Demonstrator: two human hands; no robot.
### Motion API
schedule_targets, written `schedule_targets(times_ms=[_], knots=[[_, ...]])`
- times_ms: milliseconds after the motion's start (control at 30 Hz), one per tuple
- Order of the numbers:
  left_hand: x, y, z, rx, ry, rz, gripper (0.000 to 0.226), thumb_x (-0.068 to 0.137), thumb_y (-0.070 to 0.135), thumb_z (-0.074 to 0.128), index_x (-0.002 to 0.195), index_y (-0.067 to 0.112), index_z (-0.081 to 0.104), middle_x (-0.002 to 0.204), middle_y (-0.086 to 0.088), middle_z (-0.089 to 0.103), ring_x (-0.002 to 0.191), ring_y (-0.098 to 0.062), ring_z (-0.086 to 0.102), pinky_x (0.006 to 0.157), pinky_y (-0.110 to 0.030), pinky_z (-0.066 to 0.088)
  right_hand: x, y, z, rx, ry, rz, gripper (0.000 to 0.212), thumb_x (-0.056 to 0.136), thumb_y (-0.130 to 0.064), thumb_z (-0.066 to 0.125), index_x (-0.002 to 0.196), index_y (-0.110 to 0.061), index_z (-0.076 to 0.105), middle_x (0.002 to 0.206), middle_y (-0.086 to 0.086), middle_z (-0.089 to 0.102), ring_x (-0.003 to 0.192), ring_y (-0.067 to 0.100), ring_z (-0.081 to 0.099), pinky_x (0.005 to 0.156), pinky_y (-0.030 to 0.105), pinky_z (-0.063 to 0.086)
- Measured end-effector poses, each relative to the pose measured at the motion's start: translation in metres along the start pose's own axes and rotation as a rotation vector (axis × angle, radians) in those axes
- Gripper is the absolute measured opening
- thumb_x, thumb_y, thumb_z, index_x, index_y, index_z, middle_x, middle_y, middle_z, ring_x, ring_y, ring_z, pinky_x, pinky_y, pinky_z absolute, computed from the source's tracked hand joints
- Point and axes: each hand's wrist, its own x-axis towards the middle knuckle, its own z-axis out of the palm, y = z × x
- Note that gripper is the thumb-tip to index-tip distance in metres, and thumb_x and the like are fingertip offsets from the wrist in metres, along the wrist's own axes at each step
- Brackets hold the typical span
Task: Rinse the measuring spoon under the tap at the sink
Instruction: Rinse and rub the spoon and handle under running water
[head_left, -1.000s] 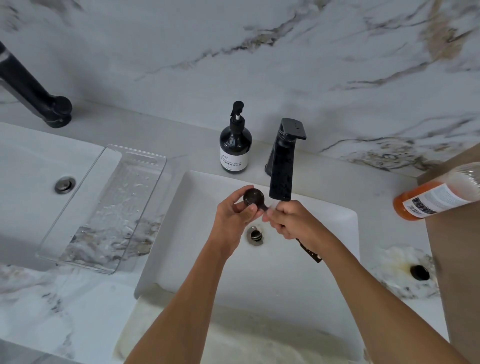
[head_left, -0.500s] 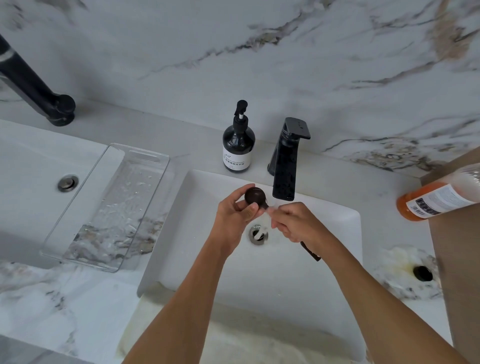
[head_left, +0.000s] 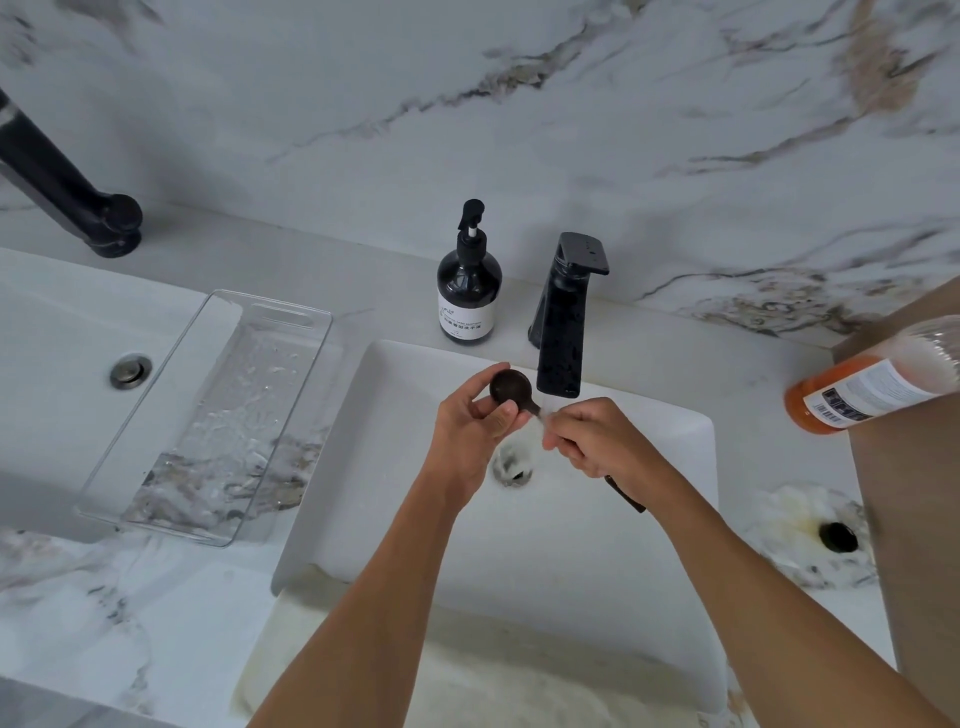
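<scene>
The left hand (head_left: 470, 434) pinches the dark round bowl of the measuring spoon (head_left: 506, 388) just left of the black tap (head_left: 563, 332); the right hand (head_left: 597, 441) grips its handle over the white sink (head_left: 691, 467), water running past them toward the drain (head_left: 511, 462).

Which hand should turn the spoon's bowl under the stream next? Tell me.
Left. The left hand already pinches the measuring spoon by its bowl beside the tap; the right hand only grips the handle.
</scene>
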Motion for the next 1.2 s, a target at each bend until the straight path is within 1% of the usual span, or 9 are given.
schedule_targets(times_ms=[67, 233, 367, 500, 667, 833, 967, 1133, 1200], knots=[[0.001, 0.000, 0.002, 0.006, 0.005, 0.006, 0.047, 0.093, -0.015, 0.056, 0.135, 0.005, 0.057, 0.101, -0.018, 0.076, 0.096, -0.030, 0.073, 0.090, -0.031, 0.057, 0.000, 0.000, 0.001, -0.022, 0.025, -0.006, 0.045, 0.094, -0.042, 0.063, 0.070, -0.003, 0.068, 0.048, -0.003, 0.044, 0.040, 0.011, 0.033, 0.039, 0.021, 0.024], [-0.001, 0.003, 0.001, -0.029, 0.003, 0.007, 0.044, 0.093, -0.017, 0.054, 0.131, 0.005, 0.058, 0.099, -0.018, 0.076, 0.095, -0.032, 0.074, 0.088, -0.031, 0.058, 0.001, 0.000, -0.008, 0.028, -0.074, -0.025, 0.025, 0.093, -0.015, 0.059, 0.080, 0.003, 0.071, 0.056, 0.005, 0.046, 0.043, 0.012, 0.034, 0.039, 0.023, 0.022], [-0.002, 0.002, 0.001, -0.015, 0.006, 0.001, 0.044, 0.093, -0.016, 0.054, 0.130, 0.008, 0.060, 0.099, -0.017, 0.077, 0.094, -0.029, 0.075, 0.087, -0.030, 0.058, 0.002, 0.002, 0.001, -0.028, -0.001, -0.029, 0.050, 0.094, -0.043, 0.064, 0.075, 0.003, 0.069, 0.050, -0.001, 0.045, 0.041, 0.011, 0.034, 0.038, 0.020, 0.025], [-0.002, 0.002, -0.002, -0.025, 0.013, -0.004, 0.045, 0.093, -0.017, 0.053, 0.133, 0.003, 0.057, 0.099, -0.016, 0.077, 0.096, -0.030, 0.075, 0.086, -0.029, 0.059, 0.002, 0.004, -0.004, 0.037, -0.071, -0.020, 0.027, 0.096, -0.013, 0.055, 0.081, 0.002, 0.072, 0.055, 0.004, 0.049, 0.042, 0.012, 0.035, 0.039, 0.024, 0.022], [-0.002, -0.001, -0.001, -0.028, 0.023, -0.011, 0.045, 0.093, -0.017, 0.054, 0.133, 0.004, 0.058, 0.100, -0.017, 0.077, 0.097, -0.030, 0.074, 0.087, -0.029, 0.058, 0.003, 0.002, 0.003, -0.047, 0.013, -0.005, 0.050, 0.094, -0.044, 0.062, 0.074, 0.001, 0.070, 0.051, 0.001, 0.046, 0.040, 0.011, 0.034, 0.038, 0.020, 0.025], [0.000, 0.001, -0.002, -0.038, 0.020, -0.001, 0.044, 0.093, -0.017, 0.054, 0.131, 0.005, 0.059, 0.100, -0.018, 0.076, 0.098, -0.034, 0.074, 0.088, -0.030, 0.058, 0.002, 0.001, -0.003, -0.028, -0.025, -0.026, 0.033, 0.093, -0.022, 0.059, 0.078, 0.005, 0.069, 0.057, 0.009, 0.049, 0.040, 0.012, 0.034, 0.039, 0.024, 0.025], [0.000, 0.004, -0.001, -0.037, 0.015, 0.001, 0.046, 0.093, -0.018, 0.054, 0.132, 0.006, 0.058, 0.098, -0.014, 0.079, 0.095, -0.030, 0.075, 0.087, -0.030, 0.058, 0.003, -0.001, 0.001, -0.154, 0.044, -0.032, 0.063, 0.090, -0.056, 0.060, 0.066, 0.002, 0.063, 0.046, 0.001, 0.049, 0.036, 0.013, 0.036, 0.038, 0.021, 0.030], [0.000, 0.007, -0.001, -0.044, 0.019, 0.007, 0.046, 0.092, -0.018, 0.054, 0.131, 0.006, 0.059, 0.098, -0.014, 0.079, 0.096, -0.032, 0.075, 0.085, -0.028, 0.058, 0.005, 0.000, -0.010, -0.068, -0.051, -0.031, 0.038, 0.096, -0.031, 0.059, 0.069, -0.005, 0.067, 0.053, 0.002, 0.049, 0.040, 0.013, 0.035, 0.042, 0.025, 0.028], [0.001, 0.007, -0.001, -0.034, 0.021, 0.010, 0.046, 0.092, -0.018, 0.054, 0.130, 0.007, 0.060, 0.097, -0.013, 0.079, 0.095, -0.029, 0.076, 0.085, -0.028, 0.058, 0.006, -0.001, -0.006, -0.092, -0.024, -0.021, 0.045, 0.093, -0.042, 0.061, 0.067, -0.005, 0.066, 0.053, 0.004, 0.048, 0.040, 0.013, 0.035, 0.040, 0.023, 0.028]])
